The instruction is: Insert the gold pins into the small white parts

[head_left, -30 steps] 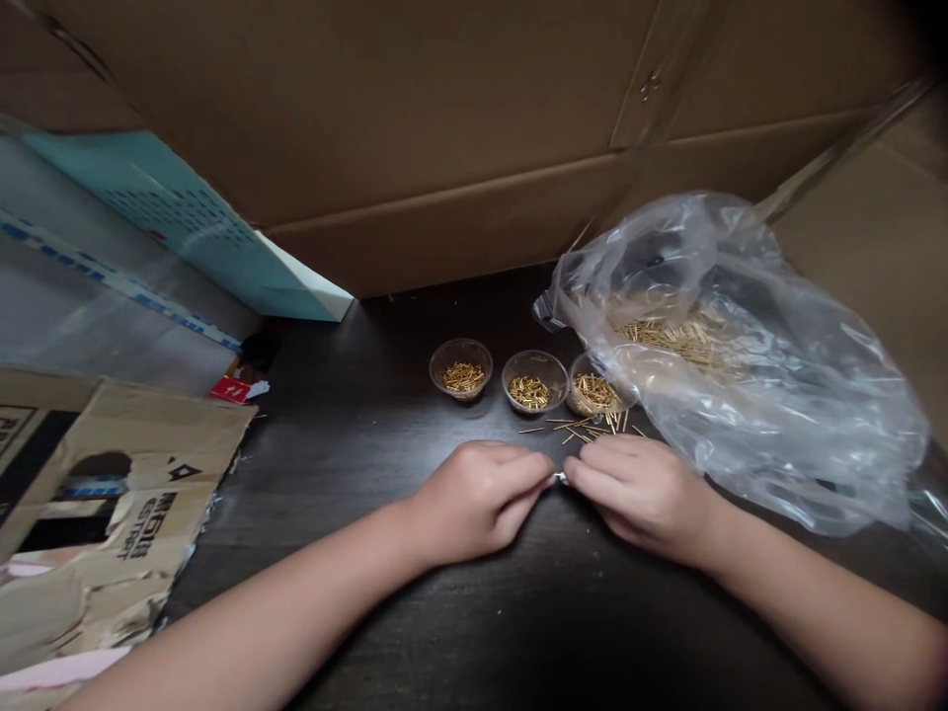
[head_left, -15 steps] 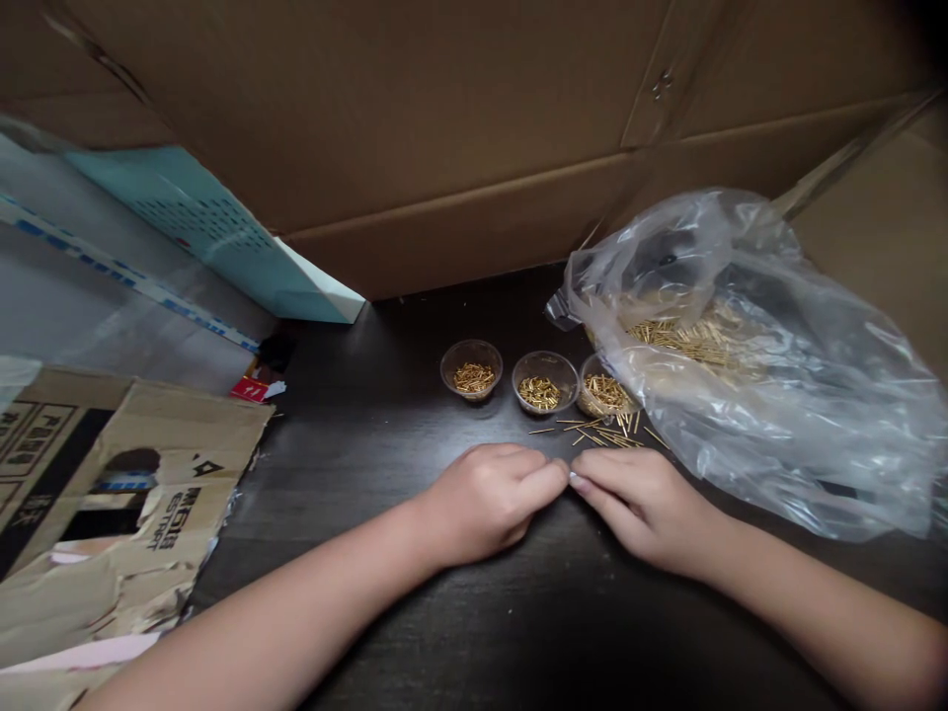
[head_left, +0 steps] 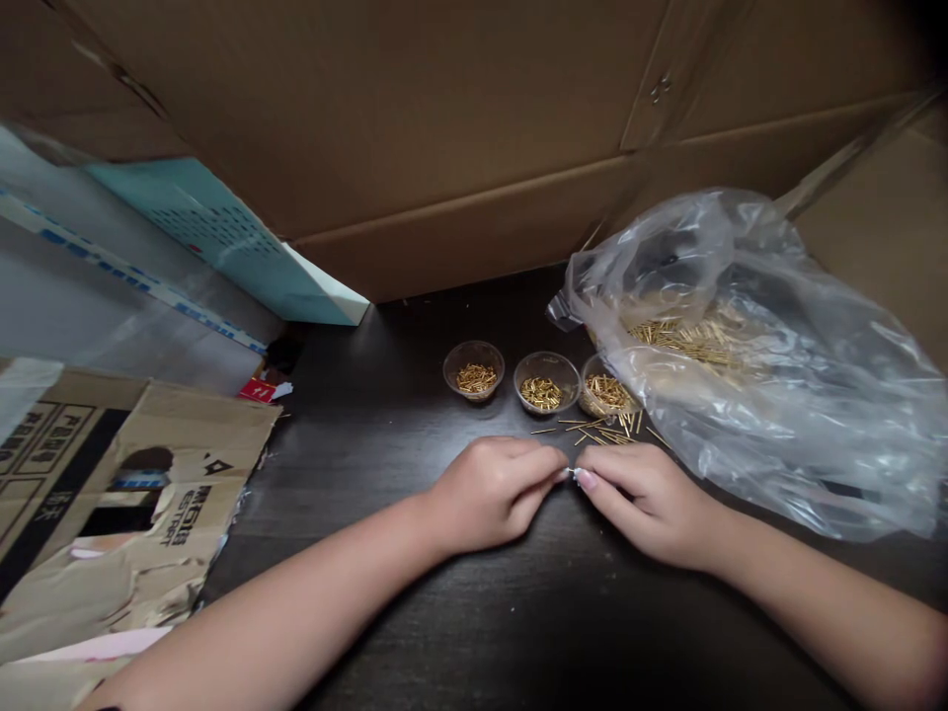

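My left hand (head_left: 493, 494) and my right hand (head_left: 641, 504) meet at the fingertips just in front of the bowls. Between them both is pinched a tiny white piece (head_left: 569, 475), too small to identify. Three small clear plastic bowls (head_left: 474, 370) (head_left: 546, 383) (head_left: 607, 387) stand in a row beyond my hands, each holding short gold-coloured metal pins. Loose gold pins (head_left: 603, 430) lie scattered on the table just above my right hand. A crumpled clear plastic bag (head_left: 785, 434) to the right holds more pins (head_left: 685, 341).
The dark wood table (head_left: 474, 612) runs under everything. A torn printed cardboard sheet (head_left: 125, 504) lies at the left, and a large cardboard box wall (head_left: 415, 128) rises behind. A teal board (head_left: 222, 242) and a small red card (head_left: 257, 390) sit back left.
My fingertips have come back together, and the white piece shows between them again. The view has drifted slightly, while the bowls and bag appear unmoved.
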Available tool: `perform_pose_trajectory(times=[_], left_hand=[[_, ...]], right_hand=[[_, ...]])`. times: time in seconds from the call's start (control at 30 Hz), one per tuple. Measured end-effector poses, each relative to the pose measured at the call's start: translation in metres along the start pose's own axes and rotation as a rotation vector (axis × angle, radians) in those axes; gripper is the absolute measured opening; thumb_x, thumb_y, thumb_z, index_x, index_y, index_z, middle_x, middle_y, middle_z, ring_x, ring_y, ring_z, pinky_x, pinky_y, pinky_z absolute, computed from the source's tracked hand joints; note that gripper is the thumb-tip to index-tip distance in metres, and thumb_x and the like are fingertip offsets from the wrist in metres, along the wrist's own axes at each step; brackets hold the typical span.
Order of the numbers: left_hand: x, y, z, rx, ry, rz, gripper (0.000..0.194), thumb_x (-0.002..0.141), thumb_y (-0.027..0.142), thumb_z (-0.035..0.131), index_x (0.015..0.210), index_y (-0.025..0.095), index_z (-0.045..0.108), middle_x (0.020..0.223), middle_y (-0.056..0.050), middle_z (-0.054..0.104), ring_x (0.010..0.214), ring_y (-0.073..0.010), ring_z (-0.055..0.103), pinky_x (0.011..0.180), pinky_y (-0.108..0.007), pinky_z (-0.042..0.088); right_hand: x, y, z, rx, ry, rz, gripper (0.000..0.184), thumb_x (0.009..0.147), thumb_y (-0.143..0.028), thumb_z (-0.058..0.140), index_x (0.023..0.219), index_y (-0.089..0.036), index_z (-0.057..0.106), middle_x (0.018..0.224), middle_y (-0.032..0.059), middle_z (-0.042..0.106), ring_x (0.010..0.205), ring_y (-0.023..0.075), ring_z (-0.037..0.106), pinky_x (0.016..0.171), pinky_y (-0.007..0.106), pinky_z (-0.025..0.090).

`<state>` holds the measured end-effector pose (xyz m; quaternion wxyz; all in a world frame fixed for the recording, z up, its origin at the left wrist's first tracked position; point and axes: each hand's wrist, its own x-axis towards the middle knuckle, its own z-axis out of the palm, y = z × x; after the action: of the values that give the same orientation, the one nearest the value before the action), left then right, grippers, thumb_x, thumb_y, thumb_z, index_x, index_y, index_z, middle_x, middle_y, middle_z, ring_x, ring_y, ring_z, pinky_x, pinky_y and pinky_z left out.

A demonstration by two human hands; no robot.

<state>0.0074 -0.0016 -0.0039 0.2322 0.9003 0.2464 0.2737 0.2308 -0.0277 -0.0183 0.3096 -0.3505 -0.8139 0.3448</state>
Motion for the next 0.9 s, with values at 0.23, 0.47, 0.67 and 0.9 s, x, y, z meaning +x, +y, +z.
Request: perform_pose_trajectory(times=[0.23,0.47,0.67,0.9], left_hand=[[0.0002,0.0017,0.0025,-0.046,0.015,-0.023,0.015,0.098,0.014,0.049,0.093,0.015,0.063,0.069,-0.002,0.061,0.06,-0.0124,0.056,0.056,-0.023,0.044],[-0.0016,0.0001,0.0035,-0.005,0.011,0.023,0.021,0.097,0.01,0.045,0.101,0.014,0.065,0.076,-0.005,0.066,0.065,-0.014,0.061,0.06,-0.023,0.049],[-0.001,0.0024,-0.0015,0.018,0.057,-0.021,0.018,0.101,0.02,0.051,0.108,0.012,0.066,0.087,-0.008,0.073,0.074,-0.0153,0.069,0.068,-0.025,0.055],[-0.0002,0.0029,-0.0026,-0.044,0.112,-0.057,0.023,0.099,0.016,0.052,0.117,0.014,0.066,0.101,-0.01,0.077,0.085,-0.0169,0.074,0.077,-0.027,0.059]], right_hand=[[0.0005,-0.0008,0.001,-0.066,0.021,-0.047,0.029,0.103,-0.018,0.044,0.074,-0.02,0.044,0.065,-0.0036,0.045,0.056,0.0106,0.044,0.057,0.025,0.035],[-0.0008,-0.0008,0.0035,-0.11,0.066,-0.078,0.029,0.103,-0.018,0.044,0.074,-0.02,0.045,0.066,-0.0025,0.047,0.057,0.012,0.046,0.056,0.026,0.037],[0.0004,-0.0007,-0.0003,-0.006,0.05,0.002,0.024,0.106,-0.022,0.044,0.084,-0.019,0.054,0.072,-0.0009,0.057,0.064,0.0125,0.055,0.062,0.026,0.043],[0.0048,-0.0013,-0.0037,0.037,0.08,0.029,0.026,0.106,-0.028,0.046,0.087,-0.018,0.061,0.073,0.0001,0.062,0.065,0.0128,0.059,0.064,0.025,0.046]])
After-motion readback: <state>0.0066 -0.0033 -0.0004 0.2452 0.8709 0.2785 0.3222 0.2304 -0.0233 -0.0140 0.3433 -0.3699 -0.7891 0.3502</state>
